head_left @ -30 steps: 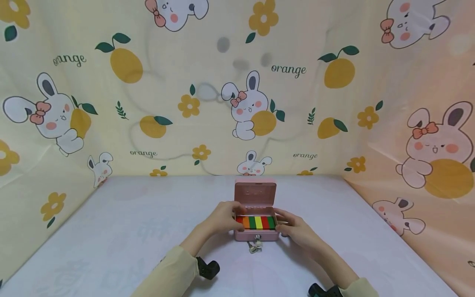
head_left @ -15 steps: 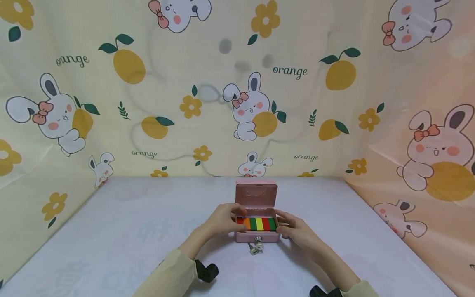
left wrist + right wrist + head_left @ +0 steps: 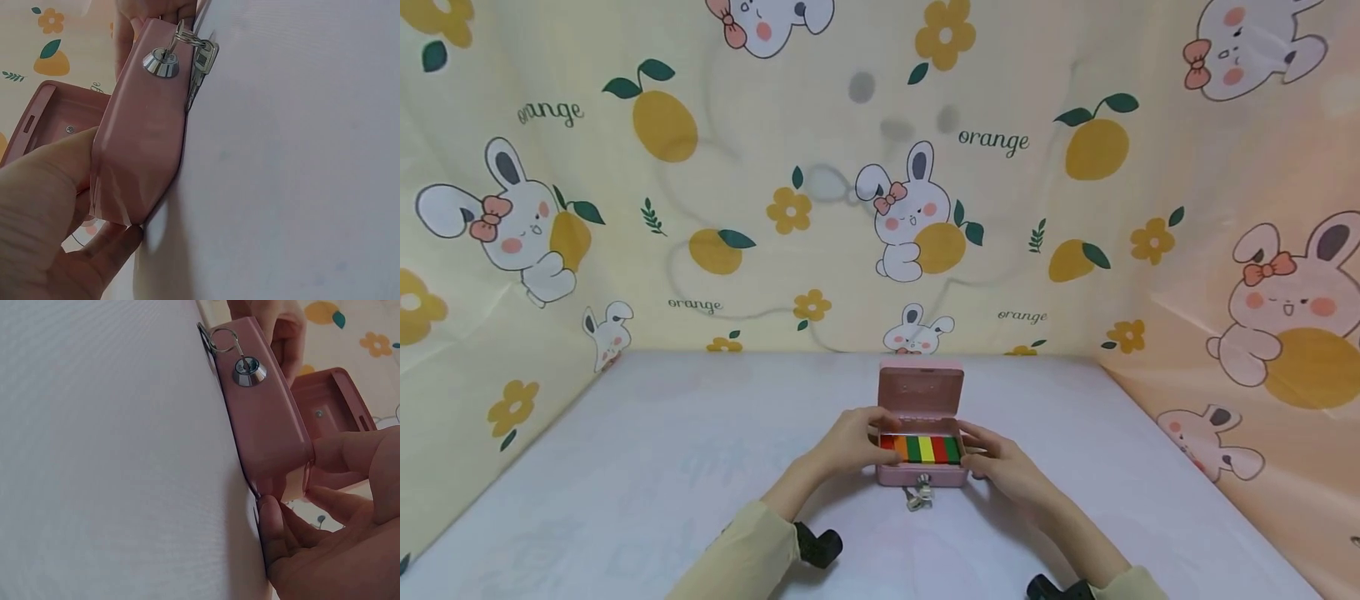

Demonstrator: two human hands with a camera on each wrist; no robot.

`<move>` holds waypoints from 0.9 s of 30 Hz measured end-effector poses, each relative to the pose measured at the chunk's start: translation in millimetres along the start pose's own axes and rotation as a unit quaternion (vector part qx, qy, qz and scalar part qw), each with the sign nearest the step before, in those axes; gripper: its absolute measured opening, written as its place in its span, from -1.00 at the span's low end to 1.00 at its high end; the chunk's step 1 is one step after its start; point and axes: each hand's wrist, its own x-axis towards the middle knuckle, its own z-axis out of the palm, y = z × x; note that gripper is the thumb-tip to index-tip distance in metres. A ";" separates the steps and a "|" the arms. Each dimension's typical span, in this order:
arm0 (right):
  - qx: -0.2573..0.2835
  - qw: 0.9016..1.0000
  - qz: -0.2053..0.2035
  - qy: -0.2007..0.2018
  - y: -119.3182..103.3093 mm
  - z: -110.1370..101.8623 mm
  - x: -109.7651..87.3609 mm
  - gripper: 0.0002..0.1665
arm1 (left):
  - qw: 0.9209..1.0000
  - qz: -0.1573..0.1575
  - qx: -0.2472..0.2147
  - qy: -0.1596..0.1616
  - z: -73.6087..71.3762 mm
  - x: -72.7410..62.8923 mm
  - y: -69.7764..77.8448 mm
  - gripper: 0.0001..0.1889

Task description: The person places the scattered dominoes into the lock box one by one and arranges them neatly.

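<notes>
A pink metal cash box (image 3: 891, 477) stands on the table with its lid (image 3: 920, 390) raised. Inside lies a row of coloured blocks (image 3: 927, 450) in red, orange, green and yellow. My left hand (image 3: 848, 442) grips the box's left end, thumb over the rim and fingers along the side. At the opposite end my right hand (image 3: 1006, 467) holds it the same way, with fingertips low at the bottom corner in the right wrist view. A key sits in the round silver lock (image 3: 161, 62) on the front, and more keys (image 3: 201, 62) hang from its ring.
The white tabletop (image 3: 700, 433) stretches around the box. Behind it and along both sides hangs a cream curtain (image 3: 737, 150) printed with rabbits and oranges. A black wrist camera (image 3: 820, 546) is strapped near the left sleeve.
The whole head view has shifted slightly. Both hands keep their hold at the two ends of the cash box, and the blocks lie as before.
</notes>
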 end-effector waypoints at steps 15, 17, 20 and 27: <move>0.004 1.000 -0.002 -0.001 -1.2 -0.3 2.2 -0.32 | 1.000 -0.003 0.004 0.002 -1.6 0.5 0.7 -0.57; 0.002 1.000 -0.004 -0.001 -1.4 -0.2 2.4 -0.31 | 1.000 -0.004 0.002 0.001 -2.0 0.7 1.4 -0.57; 0.007 1.000 -0.003 0.001 -1.0 -0.1 2.7 -0.31 | 1.000 -0.002 -0.001 0.002 -1.5 1.0 1.7 -0.57; 0.014 1.000 0.000 -0.001 1.0 -0.9 2.1 -0.33 | 1.000 0.014 0.000 0.016 0.0 -1.7 2.1 -0.57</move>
